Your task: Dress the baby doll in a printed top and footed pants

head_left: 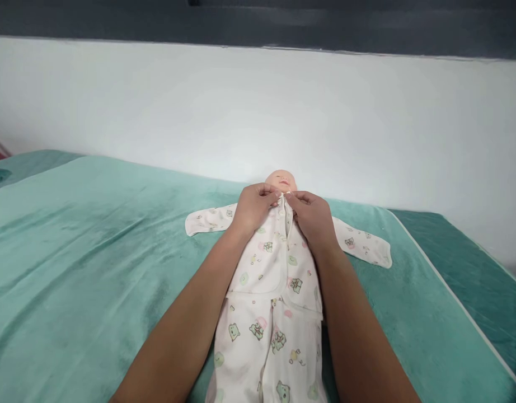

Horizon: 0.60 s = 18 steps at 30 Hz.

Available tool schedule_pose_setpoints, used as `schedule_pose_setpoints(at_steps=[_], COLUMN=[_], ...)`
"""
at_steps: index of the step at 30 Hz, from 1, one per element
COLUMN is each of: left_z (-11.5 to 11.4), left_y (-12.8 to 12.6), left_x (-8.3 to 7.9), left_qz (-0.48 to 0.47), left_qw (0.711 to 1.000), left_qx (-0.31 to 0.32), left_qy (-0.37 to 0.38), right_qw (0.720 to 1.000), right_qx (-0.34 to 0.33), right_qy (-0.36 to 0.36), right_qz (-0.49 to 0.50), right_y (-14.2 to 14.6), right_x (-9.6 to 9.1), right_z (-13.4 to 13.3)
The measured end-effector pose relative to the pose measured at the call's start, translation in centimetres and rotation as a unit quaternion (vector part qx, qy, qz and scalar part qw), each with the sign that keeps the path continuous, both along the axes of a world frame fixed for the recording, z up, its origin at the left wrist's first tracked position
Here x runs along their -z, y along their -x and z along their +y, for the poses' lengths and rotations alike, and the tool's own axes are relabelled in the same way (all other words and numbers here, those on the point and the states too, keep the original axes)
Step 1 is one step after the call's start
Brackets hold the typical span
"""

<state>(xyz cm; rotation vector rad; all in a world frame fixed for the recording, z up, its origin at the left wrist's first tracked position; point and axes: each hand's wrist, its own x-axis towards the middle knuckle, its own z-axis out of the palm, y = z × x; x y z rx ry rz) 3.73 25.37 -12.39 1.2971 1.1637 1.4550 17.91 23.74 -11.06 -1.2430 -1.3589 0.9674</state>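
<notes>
A baby doll [282,178] lies on its back, its head close to the wall. It wears a white baby jacket [258,263] printed with bears, and matching pants [245,336]. Both sleeves stretch out to the sides. At the neckline, my left hand [258,204] pinches one front edge of the jacket near the collar. Opposite it, my right hand [312,215] pinches the other front edge. The fingertips of both hands almost meet under the doll's chin. Below them the front edges hang loosely together, parted at the hem.
A green plush blanket [94,240] with wrinkles on its left side covers the bed. A white wall [258,106] rises right behind the doll's head, with a dark band [258,25] above. Darker green bedding [463,268] shows past the blanket's pale right edge.
</notes>
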Motion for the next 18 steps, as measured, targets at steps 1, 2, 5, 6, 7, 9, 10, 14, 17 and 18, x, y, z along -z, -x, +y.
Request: schedule_pose_setpoints(at_steps=[1,2,5,6,7,9,10,14,17,18], left_z=[0.05,0.1,0.19,0.17,0.14,0.02,-0.06,-0.3,-0.23,-0.14], left_y=[-0.02,-0.03,-0.01,-0.01,0.0,-0.03,-0.07,-0.33,-0.47,-0.46], left_x=[0.08,0.17,0.38,0.41,0.42,0.39,0.36,0.21,0.27,0.35], left_qz=[0.002,0.006,0.018,0.024,0.029,0.044,0.053,0.116,0.147,0.141], left_qw=[1.0,1.0,1.0,1.0,0.999,0.999,0.998,0.992,0.987,0.988], left_qx=[0.004,0.006,0.009,0.011,0.012,0.014,0.014,-0.014,-0.043,-0.044], left_qy=[-0.004,-0.006,-0.005,-0.005,-0.006,-0.011,-0.014,-0.041,-0.056,-0.052], right_qw=[1.0,1.0,1.0,1.0,1.0,1.0,1.0,1.0,1.0,1.0], right_qx=[-0.001,-0.001,0.002,0.004,0.006,0.008,0.007,0.002,0.008,0.009], right_qy=[-0.001,-0.002,-0.004,-0.004,-0.005,-0.007,-0.009,-0.015,-0.014,-0.012], right_qz=[0.002,0.002,-0.004,-0.007,-0.011,-0.013,-0.009,0.003,-0.011,-0.014], right_y=[-0.04,-0.06,-0.04,-0.03,-0.04,-0.09,-0.13,-0.18,-0.07,-0.03], right_x=[0.08,0.15,0.32,0.4,0.49,0.71,0.82,0.92,0.68,0.62], right_z=[0.03,0.07,0.27,0.36,0.47,0.69,0.78,0.82,0.61,0.56])
